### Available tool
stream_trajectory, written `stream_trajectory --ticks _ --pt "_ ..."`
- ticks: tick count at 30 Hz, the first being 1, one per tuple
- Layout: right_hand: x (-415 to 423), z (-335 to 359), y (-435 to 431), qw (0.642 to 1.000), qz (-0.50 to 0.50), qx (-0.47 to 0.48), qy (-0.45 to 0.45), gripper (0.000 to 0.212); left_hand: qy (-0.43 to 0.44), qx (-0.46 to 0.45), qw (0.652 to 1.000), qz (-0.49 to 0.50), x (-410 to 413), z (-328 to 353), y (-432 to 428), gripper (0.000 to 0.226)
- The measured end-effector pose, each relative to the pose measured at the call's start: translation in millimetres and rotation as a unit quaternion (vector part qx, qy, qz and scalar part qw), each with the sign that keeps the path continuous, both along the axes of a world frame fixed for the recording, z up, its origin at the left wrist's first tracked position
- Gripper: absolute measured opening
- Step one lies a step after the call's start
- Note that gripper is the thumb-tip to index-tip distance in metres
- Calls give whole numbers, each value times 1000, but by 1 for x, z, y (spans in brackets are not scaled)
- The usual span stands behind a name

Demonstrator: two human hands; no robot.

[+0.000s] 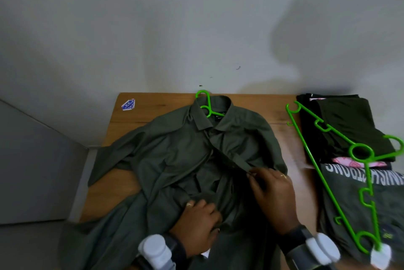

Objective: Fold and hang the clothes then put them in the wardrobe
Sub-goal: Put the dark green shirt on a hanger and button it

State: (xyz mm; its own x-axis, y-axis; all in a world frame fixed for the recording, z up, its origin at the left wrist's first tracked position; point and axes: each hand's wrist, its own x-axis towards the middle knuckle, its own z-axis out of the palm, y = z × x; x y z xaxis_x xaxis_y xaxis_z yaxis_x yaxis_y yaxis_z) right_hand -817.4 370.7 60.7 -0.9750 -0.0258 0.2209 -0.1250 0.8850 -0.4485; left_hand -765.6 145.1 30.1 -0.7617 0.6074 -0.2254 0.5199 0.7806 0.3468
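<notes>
Olive shirt (175,151) on table (140,121), right fingers (260,174) pinching placket, left fingers (204,206) gripping fabric

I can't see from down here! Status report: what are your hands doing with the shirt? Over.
Left hand grips shirt front. Right hand pinches its placket. Green hanger in collar. Nothing blocking.

The shirt (175,156) is matt olive cloth, soft and creased. The hanger (208,107) in its collar is glossy green plastic, like the second hanger (327,182) lying on the folded clothes (349,121), which are dark matt cloth. The table (153,103) is smooth brown wood with visible grain and bears a shiny printed sticker (128,104). The wall (196,29) looks matt and painted.
</notes>
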Motion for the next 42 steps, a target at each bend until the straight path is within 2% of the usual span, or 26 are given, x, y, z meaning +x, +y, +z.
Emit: stream_trajectory --ticks 2,3,5,7,9,10,12,14,16,18,19,20,22,26,28,31,34,37,39,42 --pt "12 17 -17 998 26 -10 51 16 -77 -14 997 -26 -2 6 -5 31" --pt "18 17 -26 997 57 9 47 15 -111 -21 993 -41 -5 9 -7 34" --pt "31 10 -45 985 133 75 -76 29 -146 9 988 -43 -10 17 -12 38" --pt "39 -7 -54 954 159 117 -225 43 -142 66 987 39 -16 21 -16 38" --pt "37 -14 -58 947 130 113 -272 39 -36 89 984 149 -24 18 -21 32" --pt "33 -15 -59 956 113 90 -257 36 26 88 977 195 -28 14 -23 25" --pt "25 -18 -63 975 92 38 -200 32 79 42 964 251 -36 10 -27 16" --pt "16 -25 -67 977 71 0 -199 32 73 -46 962 260 -45 5 -28 32" --pt "12 -30 -70 974 37 -2 -223 39 80 -94 957 264 -52 0 -30 39" --pt "10 -34 -71 973 3 -3 -231 41 106 -113 953 261 -57 -5 -33 25" --pt "9 -34 -71 974 -5 -12 -226 37 123 -124 951 254 -59 -7 -36 14" --pt "8 -34 -72 975 -11 -32 -219 30 139 -128 951 245 -62 -7 -40 15" --pt "8 -33 -70 977 -28 -91 -192 18 174 -98 955 219 -65 -3 -46 24" --pt "14 -20 -71 965 -85 -207 -137 22 227 46 961 151 -54 25 -42 12" --pt "15 -16 -74 945 -113 -268 -147 18 184 65 972 134 -41 26 -34 11" --pt "19 -24 -77 924 -110 -322 -174 17 68 -7 991 117 -28 10 -22 13" --pt "24 -31 -81 919 -101 -341 -167 18 -41 -10 989 139 -28 4 -22 28" --pt "28 -35 -92 920 -78 -341 -178 24 -88 57 985 136 -31 3 -29 26" --pt "31 -44 -100 910 -61 -347 -219 25 -127 92 969 188 -32 3 -32 25" --pt "32 -59 -102 887 -76 -370 -265 22 -116 59 952 277 -35 -5 -33 24"
